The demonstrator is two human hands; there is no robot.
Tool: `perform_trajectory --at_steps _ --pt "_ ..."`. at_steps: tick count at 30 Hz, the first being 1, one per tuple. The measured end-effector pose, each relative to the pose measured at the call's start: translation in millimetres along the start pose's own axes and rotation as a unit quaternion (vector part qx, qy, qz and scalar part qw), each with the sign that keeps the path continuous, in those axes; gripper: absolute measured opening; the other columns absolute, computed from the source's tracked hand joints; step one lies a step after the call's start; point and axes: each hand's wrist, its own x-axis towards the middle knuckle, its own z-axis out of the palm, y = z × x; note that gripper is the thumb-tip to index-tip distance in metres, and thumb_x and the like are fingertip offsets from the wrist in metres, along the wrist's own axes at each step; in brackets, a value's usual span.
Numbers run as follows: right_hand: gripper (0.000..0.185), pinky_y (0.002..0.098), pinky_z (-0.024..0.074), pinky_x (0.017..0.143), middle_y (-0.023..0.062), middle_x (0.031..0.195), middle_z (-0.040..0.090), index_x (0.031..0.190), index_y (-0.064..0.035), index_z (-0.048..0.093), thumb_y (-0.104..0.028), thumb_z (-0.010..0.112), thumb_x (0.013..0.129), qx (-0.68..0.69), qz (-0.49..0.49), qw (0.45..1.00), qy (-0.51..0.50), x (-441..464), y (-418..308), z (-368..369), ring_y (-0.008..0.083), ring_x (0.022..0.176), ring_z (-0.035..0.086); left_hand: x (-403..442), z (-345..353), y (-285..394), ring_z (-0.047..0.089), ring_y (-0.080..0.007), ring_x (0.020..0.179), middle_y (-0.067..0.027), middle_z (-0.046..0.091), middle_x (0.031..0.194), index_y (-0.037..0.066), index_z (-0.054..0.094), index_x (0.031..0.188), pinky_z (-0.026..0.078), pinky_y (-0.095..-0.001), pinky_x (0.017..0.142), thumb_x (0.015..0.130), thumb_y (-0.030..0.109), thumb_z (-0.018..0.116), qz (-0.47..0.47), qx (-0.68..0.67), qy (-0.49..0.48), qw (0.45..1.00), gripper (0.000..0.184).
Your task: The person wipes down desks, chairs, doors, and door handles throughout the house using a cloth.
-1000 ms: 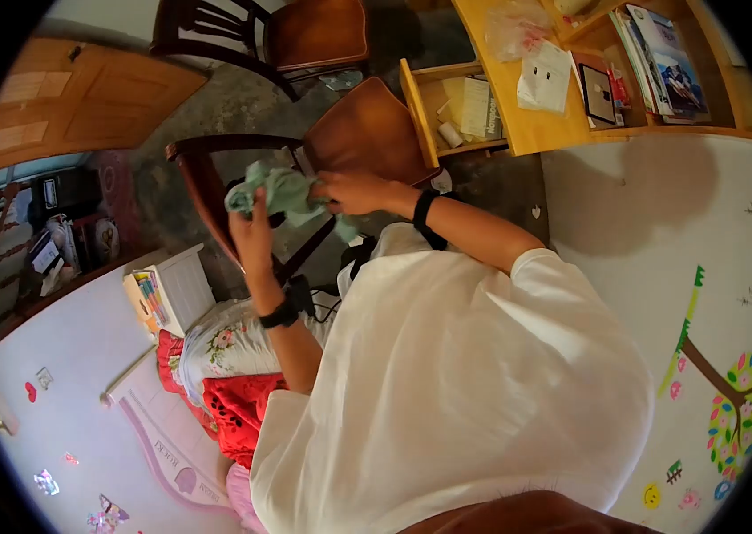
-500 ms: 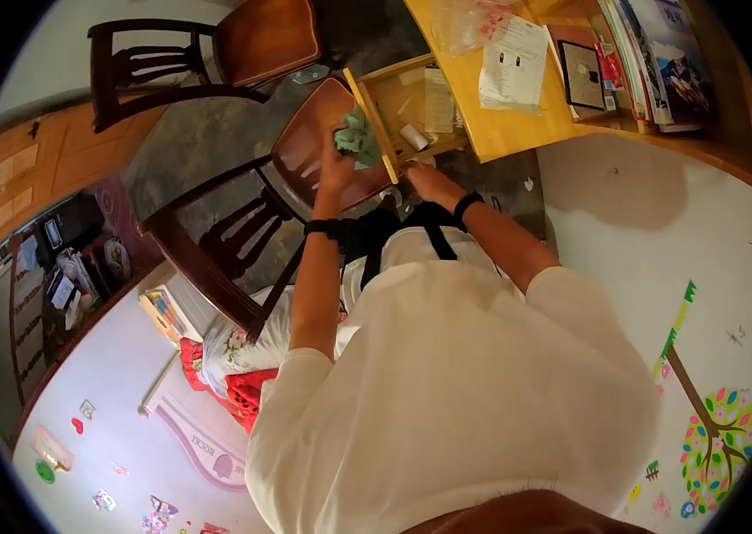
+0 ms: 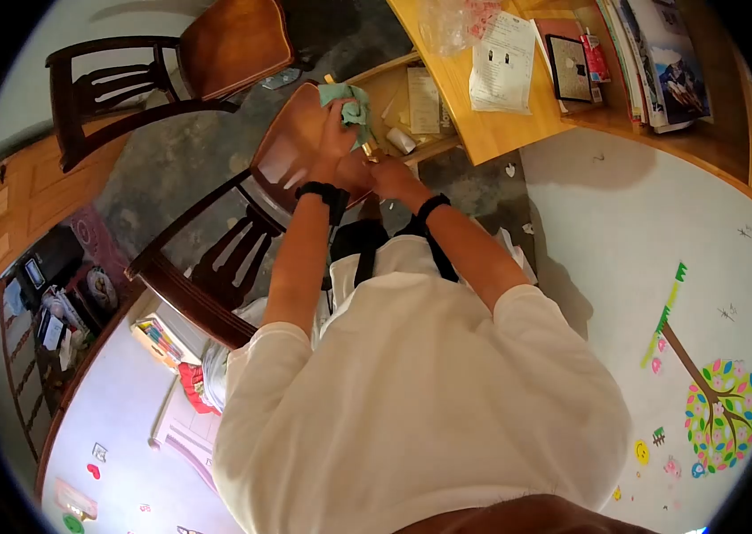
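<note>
My left hand (image 3: 334, 141) is closed on a green cloth (image 3: 356, 113), which drapes over the top of a wooden drawer's front. The pulled-out drawer (image 3: 389, 67) juts from a yellow wooden desk (image 3: 518, 133). At the near end of the drawer front, my right hand (image 3: 392, 178) has its fingers wrapped round the edge. Inside the drawer lie a white cylinder (image 3: 401, 140) and a sheet of printed paper (image 3: 424, 100). The cloth and both hands hide much of the drawer front.
A dark wooden chair (image 3: 291, 147) stands close on the left, its seat beneath my left arm. Another chair (image 3: 234, 49) is farther back. On the desk are a printed sheet (image 3: 501, 71) and a clear plastic bag (image 3: 447, 27). Books (image 3: 652, 67) fill the shelf at right.
The cloth has gone from in front of the drawer front to over its top edge, carried by my left hand. My right hand stays at the near end. The view has shifted slightly.
</note>
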Motion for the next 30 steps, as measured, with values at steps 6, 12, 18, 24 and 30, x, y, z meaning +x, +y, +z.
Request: perform_trajectory --at_steps 6,12,18,24,30 --pt "0.032 0.0483 0.0517 0.081 0.0234 0.128 0.048 0.105 0.0016 0.065 -0.018 0.064 0.079 -0.021 0.065 0.996 -0.048 -16.1 -13.8 -5.3 0.0402 0.092 0.061 -66.1 17.3 -16.1 0.054 -0.0325 0.114 -0.0207 0.054 0.116 0.012 0.046 0.123 0.045 -0.0404 0.091 0.076 -0.001 0.070 -0.207 0.226 -0.071 0.949 0.054" --pt "0.028 0.0480 0.0523 0.079 0.0218 0.136 0.044 0.100 0.0009 0.068 -0.015 0.064 0.078 -0.061 0.050 0.993 -0.089 -34.7 5.2 15.1 0.0400 0.089 0.062 -110.5 41.3 -58.4 0.054 -0.0294 0.109 -0.0163 0.055 0.117 0.011 0.045 0.121 0.045 -0.0388 0.091 0.072 -0.004 0.072 -0.168 0.058 -0.079 0.981 0.057" --pt "0.038 0.0488 0.0521 0.081 0.0210 0.144 0.039 0.117 -0.0015 0.062 -0.017 0.059 0.082 -0.053 0.085 0.982 -0.162 -37.8 17.8 27.9 0.0388 0.094 0.062 -68.7 28.3 -28.7 0.053 -0.0298 0.111 -0.0153 0.052 0.122 0.012 0.044 0.127 0.043 -0.0391 0.094 0.073 -0.011 0.062 -0.064 -0.039 0.005 0.997 0.061" --pt "0.050 0.0457 0.0508 0.087 0.0227 0.144 0.040 0.132 -0.0021 0.052 -0.019 0.055 0.085 -0.032 0.116 0.974 -0.193 -36.6 9.3 17.2 0.0377 0.100 0.062 21.5 16.7 -39.1 0.054 -0.0429 0.111 -0.0256 0.047 0.122 0.018 0.035 0.141 0.048 -0.0439 0.089 0.074 0.001 0.071 -0.138 0.163 -0.103 0.971 0.078" --pt "0.051 0.0457 0.0509 0.088 0.0213 0.138 0.047 0.133 -0.0034 0.051 -0.022 0.054 0.086 -0.006 0.099 0.985 -0.143 -40.3 1.4 5.8 0.0386 0.100 0.062 50.3 20.7 -30.7 0.060 -0.0435 0.094 -0.0352 0.045 0.119 0.023 0.026 0.147 0.054 -0.0462 0.076 0.076 0.020 0.080 -0.115 0.335 0.080 0.932 0.089"
